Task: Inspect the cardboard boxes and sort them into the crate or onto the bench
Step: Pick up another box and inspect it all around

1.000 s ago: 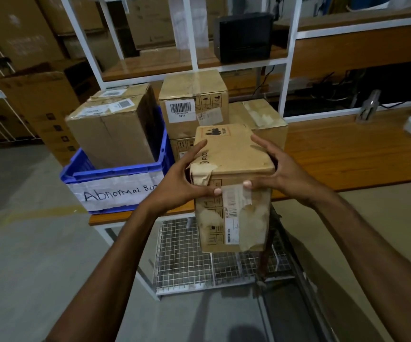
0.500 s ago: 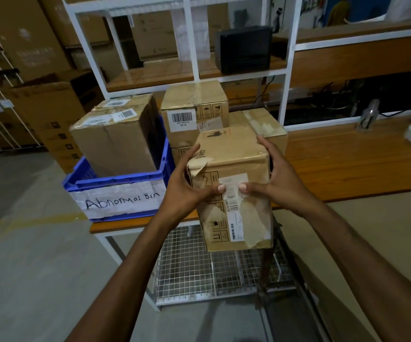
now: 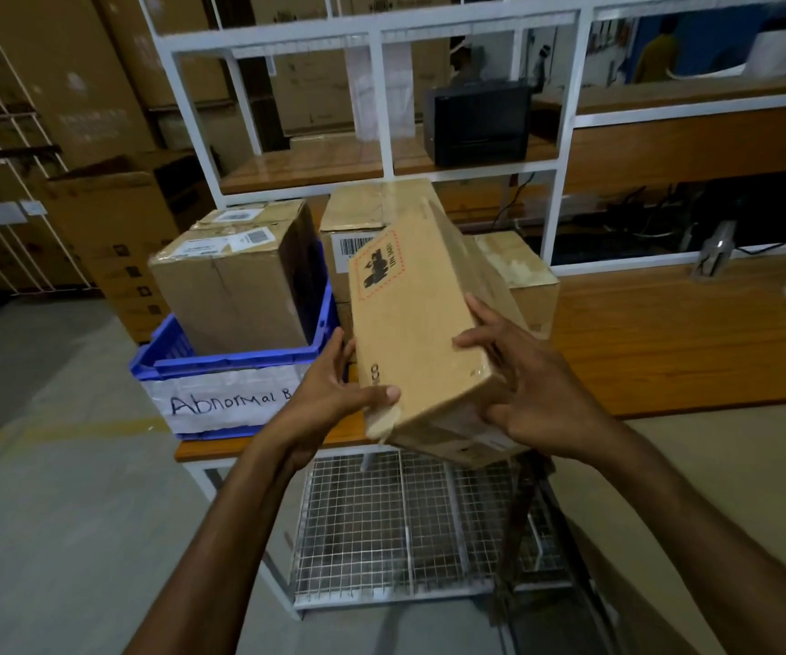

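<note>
Head cam: I've got the tilted box (image 3: 419,333) up in both hands, off the surface (image 3: 665,342), in front of the blue crate (image 3: 239,366) & the stack of boxes (image 3: 367,215) behind it. Left hand (image 3: 329,399) wraps the near left corner, thumb on the top face. Right hand (image 3: 537,399) clamps the right edge, fingers over the top. I hold it by opposite edges so I can turn it w/o covering the faces I'm checking. Far end is tipped up, the face w/ the red dashed mark toward me. The near corner looks crumpled. The crate's label (image 3: 221,404) reads "Abnormal B…", rest hidden by my wrist. One big box (image 3: 235,295) sits in the crate, filling most of it. My guess: inspection step, sort not yet decided.
</note>
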### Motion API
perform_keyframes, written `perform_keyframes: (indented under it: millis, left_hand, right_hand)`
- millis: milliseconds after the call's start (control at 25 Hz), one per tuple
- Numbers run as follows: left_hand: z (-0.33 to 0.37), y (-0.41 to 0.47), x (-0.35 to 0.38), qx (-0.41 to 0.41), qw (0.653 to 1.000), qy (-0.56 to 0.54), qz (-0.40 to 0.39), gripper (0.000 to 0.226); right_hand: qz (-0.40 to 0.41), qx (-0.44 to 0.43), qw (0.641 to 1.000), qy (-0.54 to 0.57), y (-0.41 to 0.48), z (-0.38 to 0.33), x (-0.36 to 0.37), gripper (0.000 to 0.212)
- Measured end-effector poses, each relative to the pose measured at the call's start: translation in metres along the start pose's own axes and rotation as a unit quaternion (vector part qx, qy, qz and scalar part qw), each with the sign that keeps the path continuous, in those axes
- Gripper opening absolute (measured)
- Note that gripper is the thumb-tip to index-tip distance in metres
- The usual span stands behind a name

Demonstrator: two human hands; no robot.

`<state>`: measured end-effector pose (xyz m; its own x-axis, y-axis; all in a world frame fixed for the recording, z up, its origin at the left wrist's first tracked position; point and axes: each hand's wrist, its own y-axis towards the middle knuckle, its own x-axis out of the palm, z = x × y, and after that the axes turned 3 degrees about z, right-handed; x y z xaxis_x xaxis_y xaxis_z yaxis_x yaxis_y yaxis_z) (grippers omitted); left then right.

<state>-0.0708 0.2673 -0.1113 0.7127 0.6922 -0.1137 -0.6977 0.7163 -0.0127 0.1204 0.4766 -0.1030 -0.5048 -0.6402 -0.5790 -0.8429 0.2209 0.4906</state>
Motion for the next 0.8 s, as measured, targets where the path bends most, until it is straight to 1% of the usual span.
perform_keyframes:
  millis: [40,80,160,200,280,320,360,400,440,480,520,560,640,680,720,760,800]
  left_hand:
    - [-0.002,0.002,-0.001,-0.002,1.000,0.004,-0.015,0.096]
    - [-0.005,0.004,-0.003,-0.012,1.000,-0.005,-0.006,0.101]
    - [-0.017,0.010,-0.006,-0.034,0.999,-0.002,0.025,0.136]
    - [-0.025,0.011,-0.005,-0.026,0.999,0.015,0.029,0.137]
    - [-0.039,0.007,0.005,0.000,0.999,0.034,0.015,0.109]
    - [-0.048,0.005,0.011,0.004,0.999,0.037,0.014,0.102]
    - [-0.055,0.002,0.017,0.008,0.999,0.038,0.018,0.102]
    - [-0.059,0.002,0.023,0.007,0.999,0.035,0.019,0.105]
    - [-0.060,0.003,0.026,0.005,0.999,0.027,0.021,0.106]
    - [-0.061,0.007,0.026,-0.006,0.999,0.015,0.028,0.106]
    - [-0.059,0.011,0.026,-0.022,0.999,-0.001,0.033,0.103]
    - [-0.054,0.014,0.026,-0.036,0.999,-0.008,0.037,0.099]
    - [-0.047,0.015,0.029,-0.027,0.999,0.009,0.034,0.091]
    - [-0.045,0.013,0.034,-0.009,0.999,0.014,0.033,0.084]
    - [-0.047,0.011,0.039,0.012,0.999,0.011,0.035,0.077]
    - [-0.049,0.009,0.043,0.036,0.999,0.003,0.039,0.072]
    - [-0.051,0.006,0.045,0.060,0.997,-0.008,0.044,0.072]
  right_hand:
    - [-0.009,-0.029,0.999,-0.034,0.000,0.001,-0.001,0.081]
    - [-0.012,-0.053,0.997,-0.063,0.000,0.002,-0.002,0.078]
    - [-0.014,-0.073,0.991,-0.113,-0.001,0.008,-0.005,0.073]
    - [-0.019,-0.071,0.989,-0.132,-0.002,0.013,-0.005,0.069]
    - [-0.046,-0.048,0.988,-0.141,-0.011,0.024,-0.004,0.054]
    - [-0.056,-0.030,0.990,-0.127,-0.016,0.027,-0.003,0.046]
    - [-0.052,-0.011,0.993,-0.110,-0.019,0.028,-0.002,0.040]
    - [-0.029,0.009,0.994,-0.100,-0.019,0.029,-0.003,0.040]
    - [-0.002,0.035,0.994,-0.107,-0.014,0.027,-0.004,0.045]
    - [0.017,0.069,0.991,-0.117,-0.007,0.025,-0.006,0.056]
    - [0.018,0.107,0.987,-0.121,0.001,0.022,-0.008,0.069]
    - [-0.005,0.136,0.984,-0.114,0.008,0.021,-0.009,0.083]
    - [-0.065,0.147,0.982,-0.097,0.011,0.022,-0.010,0.106]
    - [-0.071,0.144,0.983,-0.090,0.008,0.024,-0.012,0.113]
    - [-0.060,0.137,0.985,-0.085,0.002,0.024,-0.014,0.115]
    - [-0.038,0.131,0.987,-0.083,-0.004,0.024,-0.017,0.116]
    - [-0.013,0.130,0.988,-0.076,-0.010,0.023,-0.019,0.116]
